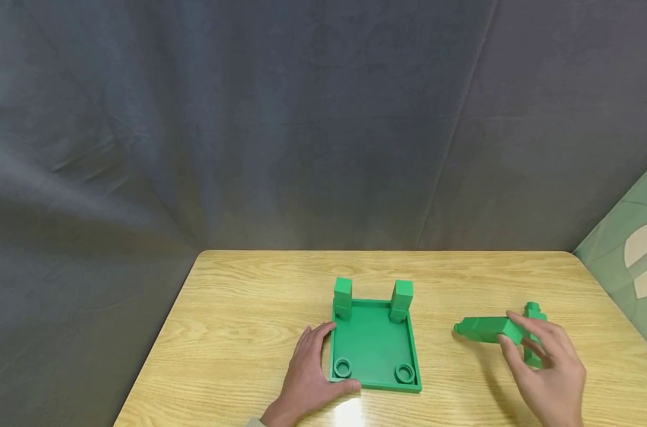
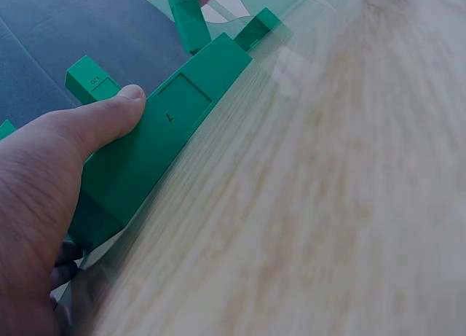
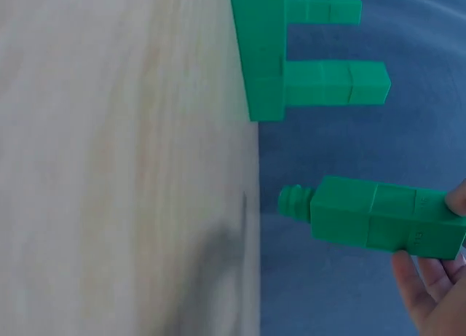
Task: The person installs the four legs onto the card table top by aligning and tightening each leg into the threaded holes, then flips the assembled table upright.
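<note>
A green square board [image 1: 373, 341] with a raised rim lies on the table, recessed side up. Two green legs, a left one [image 1: 343, 296] and a right one [image 1: 402, 299], stand upright in its far corners. Round threaded sockets show at both near corners, one at the left [image 1: 343, 367] and one at the right [image 1: 405, 373]. My left hand [image 1: 309, 373] holds the board round its near left corner, thumb [image 2: 116, 121] against the outer wall. Above the table to the right, my right hand [image 1: 553, 367] pinches a third leg [image 3: 371, 216] by its blunt end. Its threaded tip points left, towards the board.
Another green leg [image 1: 534, 314] lies on the wooden table [image 1: 238, 320], partly hidden behind my right hand. A dark grey cloth [image 1: 312, 148] hangs beyond the far edge. Patterned green fabric [image 1: 638, 249] is at the right.
</note>
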`<state>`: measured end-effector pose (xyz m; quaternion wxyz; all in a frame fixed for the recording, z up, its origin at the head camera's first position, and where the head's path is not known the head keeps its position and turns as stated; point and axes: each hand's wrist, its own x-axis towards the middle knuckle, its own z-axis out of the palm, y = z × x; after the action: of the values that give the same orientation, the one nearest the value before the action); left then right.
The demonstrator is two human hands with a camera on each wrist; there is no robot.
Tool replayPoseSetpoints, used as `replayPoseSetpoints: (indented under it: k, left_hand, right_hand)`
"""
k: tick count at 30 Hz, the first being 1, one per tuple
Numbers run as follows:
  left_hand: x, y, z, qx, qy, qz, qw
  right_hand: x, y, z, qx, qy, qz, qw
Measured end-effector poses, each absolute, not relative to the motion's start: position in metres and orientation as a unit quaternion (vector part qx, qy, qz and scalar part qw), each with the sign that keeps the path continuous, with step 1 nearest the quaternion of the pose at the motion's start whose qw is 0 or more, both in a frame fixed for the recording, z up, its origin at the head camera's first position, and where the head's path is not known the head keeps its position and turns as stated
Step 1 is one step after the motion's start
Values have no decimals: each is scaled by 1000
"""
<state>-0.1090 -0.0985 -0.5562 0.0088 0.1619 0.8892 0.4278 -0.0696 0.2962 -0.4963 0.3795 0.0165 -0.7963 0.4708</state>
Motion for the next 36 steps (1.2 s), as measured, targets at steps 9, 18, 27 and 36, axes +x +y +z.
replayPoseSetpoints:
  k: [9, 18, 27, 36]
  left_hand:
    - [-108, -98, -557, 158, 889, 430, 9]
    - [-108, -98, -558, 157, 889, 430, 13]
    - [-108, -98, -556, 157, 888, 432, 14]
    - [-108, -98, -556, 157, 890, 428, 6]
  right_hand:
    - [-72, 271, -476, 158, -780, 445, 410]
    - [-77, 246, -461, 206, -768, 447, 411]
    - [-83, 220, -459, 243, -748, 475, 394]
    - [-88, 188, -457, 274, -735, 497, 371]
